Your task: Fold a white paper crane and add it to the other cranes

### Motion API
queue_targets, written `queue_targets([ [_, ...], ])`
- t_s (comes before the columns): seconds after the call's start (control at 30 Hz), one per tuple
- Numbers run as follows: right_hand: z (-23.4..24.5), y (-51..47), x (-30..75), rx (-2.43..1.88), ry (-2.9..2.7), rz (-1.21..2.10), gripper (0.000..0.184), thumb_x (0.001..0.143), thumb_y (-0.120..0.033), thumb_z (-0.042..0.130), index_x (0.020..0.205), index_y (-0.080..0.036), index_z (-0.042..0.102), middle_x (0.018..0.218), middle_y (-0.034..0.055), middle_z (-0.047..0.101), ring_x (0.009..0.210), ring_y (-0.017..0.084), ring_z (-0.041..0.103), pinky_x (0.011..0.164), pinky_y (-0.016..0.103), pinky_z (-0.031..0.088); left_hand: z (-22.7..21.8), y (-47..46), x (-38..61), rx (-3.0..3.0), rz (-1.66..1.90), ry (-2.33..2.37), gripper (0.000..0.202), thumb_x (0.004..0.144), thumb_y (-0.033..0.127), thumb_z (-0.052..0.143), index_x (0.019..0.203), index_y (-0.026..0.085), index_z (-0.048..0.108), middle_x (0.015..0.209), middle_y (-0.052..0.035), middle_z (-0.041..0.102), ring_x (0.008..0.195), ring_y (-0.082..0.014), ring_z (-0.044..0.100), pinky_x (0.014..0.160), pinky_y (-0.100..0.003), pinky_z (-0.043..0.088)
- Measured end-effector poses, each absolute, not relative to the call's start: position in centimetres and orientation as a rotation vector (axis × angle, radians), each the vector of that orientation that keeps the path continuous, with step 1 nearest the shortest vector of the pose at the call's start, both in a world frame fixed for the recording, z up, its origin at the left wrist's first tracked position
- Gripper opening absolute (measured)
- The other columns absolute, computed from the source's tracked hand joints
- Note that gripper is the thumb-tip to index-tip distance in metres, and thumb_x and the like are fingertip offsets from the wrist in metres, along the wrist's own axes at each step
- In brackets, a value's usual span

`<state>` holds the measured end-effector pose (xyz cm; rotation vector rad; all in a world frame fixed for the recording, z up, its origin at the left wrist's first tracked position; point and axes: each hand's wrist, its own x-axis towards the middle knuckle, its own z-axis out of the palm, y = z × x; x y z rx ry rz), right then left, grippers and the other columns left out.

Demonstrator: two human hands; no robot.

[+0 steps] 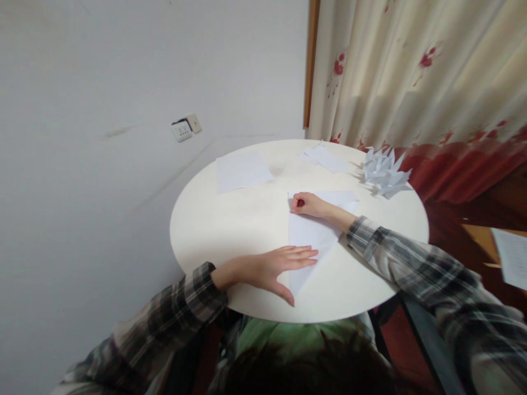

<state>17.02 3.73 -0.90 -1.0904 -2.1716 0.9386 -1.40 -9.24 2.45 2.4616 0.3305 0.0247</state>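
Observation:
A white sheet of paper (307, 233), folded roughly into a triangle, lies on the round white table (206, 225) with its straight edge to the left. My left hand (275, 269) rests on its lower part, palm down, fingers stretched and thumb spread. Near the upper left corner of that sheet, my right hand (307, 204) is closed, its fingers curled and thumb and fingertips pinched at the paper's edge. The exact grip of those fingertips is partly hidden.
Flat white sheets (242, 171) lie at the table's far left. Smaller paper pieces (323, 158) are at the back. Folded, pointed paper shapes (385, 170) stand clustered at the right rim. A wall socket (181, 130) and a flowered curtain (382, 71) are beyond; printed paper (513, 255) lies far right.

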Motion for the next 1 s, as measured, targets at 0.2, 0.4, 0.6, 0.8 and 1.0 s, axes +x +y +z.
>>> queue_targets([
  [0.2, -0.9, 3.8, 17.1, -1.099, -2.176, 0.933, 0.01, 0.063, -0.019, 0.062, 0.062, -0.015, 0.052, 0.06, -0.0024, 0.052, 0.056, 0.009, 0.044, 0.056, 0.023, 0.034, 2.5, -9.3, -1.4, 2.491, 0.004, 0.331, 0.09, 0.07, 0.055, 0.064, 0.14, 0.015, 0.024, 0.148, -0.0107, 0.016, 0.137, -0.0233, 0.012, 0.112, -0.038, 0.008],
  [0.4, -0.9, 3.7, 17.1, -1.091, -2.159, 0.956, 0.01, 0.063, -0.019, 0.061, 0.062, -0.015, 0.052, 0.061, -0.0022, 0.053, 0.058, 0.009, 0.045, 0.058, 0.023, 0.035, 3.1, -9.9, -1.2, 2.532, -0.018, 0.402, 0.067, 0.087, 0.047, 0.047, 0.141, 0.015, 0.022, 0.148, -0.0084, 0.017, 0.137, -0.0196, 0.011, 0.112, -0.036, 0.009],
  [0.6, -0.8, 3.8, 17.0, -1.123, -2.158, 0.947, 0.009, 0.064, -0.017, 0.062, 0.063, -0.014, 0.053, 0.062, -0.001, 0.054, 0.058, 0.01, 0.046, 0.059, 0.024, 0.036, 2.4, -10.4, -1.2, 2.64, 0.077, 0.41, 0.052, 0.095, 0.034, 0.034, 0.142, 0.017, 0.019, 0.147, -0.0069, 0.023, 0.137, -0.016, 0.012, 0.112, -0.034, 0.01],
  [0.8, -0.8, 3.9, 17.0, -1.13, -2.158, 0.95, 0.009, 0.064, -0.016, 0.062, 0.064, -0.014, 0.053, 0.062, -0.0013, 0.054, 0.058, 0.01, 0.046, 0.059, 0.024, 0.036, 1.9, -10.3, -1.3, 2.686, 0.082, 0.399, 0.06, 0.091, 0.042, 0.04, 0.142, 0.016, 0.018, 0.147, -0.0088, 0.021, 0.137, -0.0186, 0.012, 0.112, -0.036, 0.012],
  [1.0, -0.9, 3.9, 17.1, -1.093, -2.186, 0.94, 0.009, 0.065, -0.017, 0.062, 0.065, -0.014, 0.054, 0.062, -0.0018, 0.053, 0.058, 0.01, 0.044, 0.059, 0.024, 0.036, 2.0, -10.4, -1.1, 2.69, 0.103, 0.394, 0.065, 0.088, 0.049, 0.044, 0.14, 0.015, 0.024, 0.146, -0.0106, 0.024, 0.136, -0.0211, 0.018, 0.112, -0.037, 0.016],
])
